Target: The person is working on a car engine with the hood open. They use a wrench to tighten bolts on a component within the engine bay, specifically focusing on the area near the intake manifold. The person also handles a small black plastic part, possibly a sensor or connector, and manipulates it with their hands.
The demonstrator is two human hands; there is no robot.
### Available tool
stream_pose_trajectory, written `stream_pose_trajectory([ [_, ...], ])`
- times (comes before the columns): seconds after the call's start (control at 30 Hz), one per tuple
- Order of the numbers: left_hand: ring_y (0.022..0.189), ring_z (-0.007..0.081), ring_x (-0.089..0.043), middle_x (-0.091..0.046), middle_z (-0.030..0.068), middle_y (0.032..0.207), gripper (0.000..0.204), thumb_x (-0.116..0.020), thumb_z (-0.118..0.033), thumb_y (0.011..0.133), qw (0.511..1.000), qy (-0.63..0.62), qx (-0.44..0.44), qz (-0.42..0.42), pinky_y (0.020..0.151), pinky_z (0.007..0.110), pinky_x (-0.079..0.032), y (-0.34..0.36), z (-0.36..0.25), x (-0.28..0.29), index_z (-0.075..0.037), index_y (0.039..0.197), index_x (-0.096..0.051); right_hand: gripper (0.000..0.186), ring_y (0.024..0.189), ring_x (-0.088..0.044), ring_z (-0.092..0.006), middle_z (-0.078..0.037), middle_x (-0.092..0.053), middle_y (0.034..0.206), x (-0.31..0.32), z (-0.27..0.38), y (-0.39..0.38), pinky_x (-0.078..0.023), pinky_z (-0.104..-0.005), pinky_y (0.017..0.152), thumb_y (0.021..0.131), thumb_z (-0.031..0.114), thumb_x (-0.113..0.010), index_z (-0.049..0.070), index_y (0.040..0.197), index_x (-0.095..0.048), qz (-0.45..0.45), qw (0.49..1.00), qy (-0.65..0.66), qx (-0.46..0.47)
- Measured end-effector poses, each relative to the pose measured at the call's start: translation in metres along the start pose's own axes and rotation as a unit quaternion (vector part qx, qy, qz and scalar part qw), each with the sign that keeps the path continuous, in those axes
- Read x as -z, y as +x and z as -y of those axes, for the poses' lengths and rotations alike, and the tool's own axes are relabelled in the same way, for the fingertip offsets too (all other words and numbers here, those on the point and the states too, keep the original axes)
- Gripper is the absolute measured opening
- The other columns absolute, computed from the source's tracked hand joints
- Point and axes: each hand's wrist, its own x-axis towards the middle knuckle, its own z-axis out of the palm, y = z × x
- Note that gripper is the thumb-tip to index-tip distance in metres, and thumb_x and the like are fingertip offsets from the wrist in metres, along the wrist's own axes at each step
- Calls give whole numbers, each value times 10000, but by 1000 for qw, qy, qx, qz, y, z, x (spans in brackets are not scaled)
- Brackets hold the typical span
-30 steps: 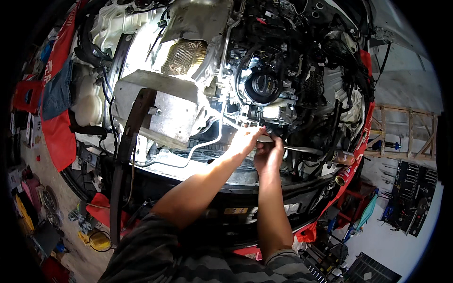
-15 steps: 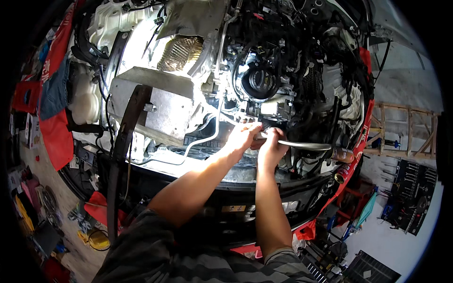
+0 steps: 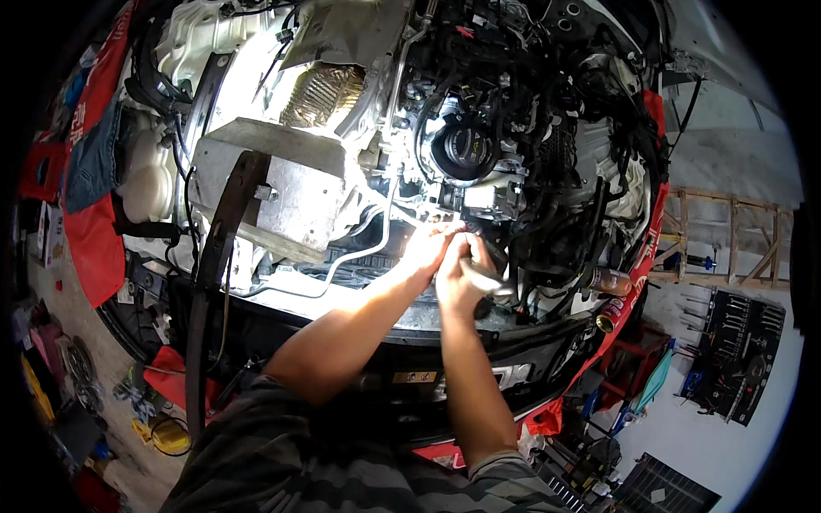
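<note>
My right hand (image 3: 463,272) is closed around a long silver bar-like tool (image 3: 487,280), whose free end sticks out past the hand and points up toward me. The tool's working end is hidden among the engine parts, so its exact kind does not show. Beside it, my left hand (image 3: 432,246) has its fingers bent together at the front of the engine (image 3: 513,137), just below the black round oil filler cap (image 3: 468,147). What those fingers grip, if anything, is covered by the hand and the parts around it.
A dark metal support bar (image 3: 224,231) crosses the bay at left, over a grey metal cover (image 3: 265,188). A thin pale pipe (image 3: 359,254) runs left of my hands. An amber bottle (image 3: 612,282) and a can (image 3: 609,315) stand at the right edge, near red fender covers (image 3: 631,286).
The silver tool has swung from pointing right to pointing up toward me, shown much shorter. My right hand has turned with it and moved slightly left. The left hand stays nearly in place.
</note>
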Motion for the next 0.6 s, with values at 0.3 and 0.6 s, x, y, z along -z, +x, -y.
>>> stream_pose_trajectory([
  [0.3,662,154,-578,-643,92,849,221,-559,-238,879,996,75,39,-28,612,243,-449,2,-4,-6,-31,848,-632,183,505,-540,-168,-78,-589,715,14,-22,13,-431,-242,394,859,175,-493,10,799,-543,-41,719,458,-522],
  [0.6,784,163,-597,-637,103,899,272,-564,-252,878,994,87,69,-8,657,279,-498,8,-4,5,-2,973,-613,203,532,-532,-131,-59,-594,732,4,-16,19,-421,-217,457,887,192,-433,44,821,-554,-89,751,367,-542],
])
